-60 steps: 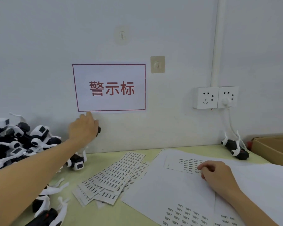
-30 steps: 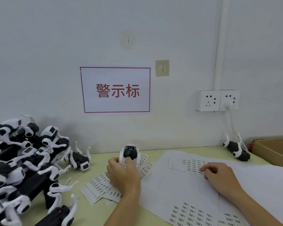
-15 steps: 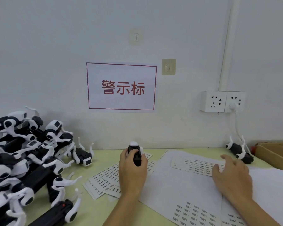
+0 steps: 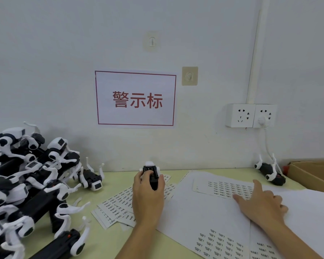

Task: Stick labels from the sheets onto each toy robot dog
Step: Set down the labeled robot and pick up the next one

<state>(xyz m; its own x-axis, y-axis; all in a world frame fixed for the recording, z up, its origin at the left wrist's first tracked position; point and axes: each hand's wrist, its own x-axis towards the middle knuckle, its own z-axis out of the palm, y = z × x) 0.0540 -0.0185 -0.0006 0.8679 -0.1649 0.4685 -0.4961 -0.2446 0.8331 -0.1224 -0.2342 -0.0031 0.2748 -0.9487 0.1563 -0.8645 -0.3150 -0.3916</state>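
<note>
Progress, judged from the head view, is looking early: we are seeing a large pile of toy robot dogs (image 4: 26, 176) heaped at the left of the table (image 4: 108, 186), and we cannot tell whether any is bearing a label. We are gripping one toy robot dog (image 4: 151, 173) in the left hand (image 4: 148, 195), fingers curled round its black body, holding it above the loose stack of label strips (image 4: 118, 204). We are resting the right hand (image 4: 260, 202) with fingers spread and straight, fingertips touching the label sheet (image 4: 221, 187) lying on the white paper (image 4: 204, 217); no label is visibly peeled yet. More printed labels (image 4: 219, 243) are lying nearer us. One separate dog (image 4: 269, 171) is lying by the cardboard box (image 4: 314, 174), under the wall socket (image 4: 251, 115), its cable hanging close. Another dog (image 4: 92, 178) is lying just beside the pile. We are judging the crowded pile and overlapping strips as the main obstructions.
</note>
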